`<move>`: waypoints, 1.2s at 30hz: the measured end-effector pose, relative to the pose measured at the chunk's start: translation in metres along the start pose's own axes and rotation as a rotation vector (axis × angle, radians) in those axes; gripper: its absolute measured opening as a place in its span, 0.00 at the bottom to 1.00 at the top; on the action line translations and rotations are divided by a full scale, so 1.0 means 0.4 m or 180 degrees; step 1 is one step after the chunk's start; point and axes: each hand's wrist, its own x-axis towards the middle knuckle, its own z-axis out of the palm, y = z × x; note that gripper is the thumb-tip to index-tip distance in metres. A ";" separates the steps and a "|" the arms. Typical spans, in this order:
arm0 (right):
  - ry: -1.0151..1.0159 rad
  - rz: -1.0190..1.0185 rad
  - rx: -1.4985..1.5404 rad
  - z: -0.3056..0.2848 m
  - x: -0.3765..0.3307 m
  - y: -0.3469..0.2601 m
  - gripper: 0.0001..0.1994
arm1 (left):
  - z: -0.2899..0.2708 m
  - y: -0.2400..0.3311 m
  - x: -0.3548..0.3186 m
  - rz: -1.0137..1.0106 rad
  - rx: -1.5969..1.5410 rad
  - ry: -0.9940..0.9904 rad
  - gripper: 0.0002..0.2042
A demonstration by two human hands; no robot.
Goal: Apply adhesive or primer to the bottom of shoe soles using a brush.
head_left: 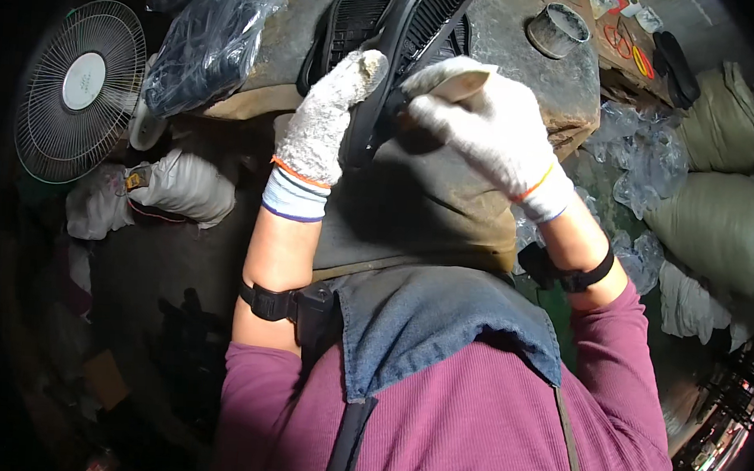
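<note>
My left hand (328, 116), in a white knit glove, grips a long black shoe sole (366, 127) by its left edge, holding it tilted over the near edge of the workbench. The sole's ribbed inner face shows toward its far end. More black soles (356, 18) lie behind it on the bench. My right hand (487, 126), gloved as well, is closed just right of the held sole. A tan, pointed shape (461, 85) shows at its thumb side. Blur and dark shadow hide what its fingers hold.
On the cloth-covered bench (508, 66) stands a small round tin (559, 31). Plastic-wrapped black goods (212, 44) lie at its left, beside a fan (84, 79). To the right are scissors (638, 57), clear plastic bags (637, 152) and full green sacks (723, 222).
</note>
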 end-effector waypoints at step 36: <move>0.0847 -0.1245 0.0138 0.049 0.019 0.035 0.09 | 0.114 -0.014 -0.072 -0.1360 -0.5137 -0.0703 0.33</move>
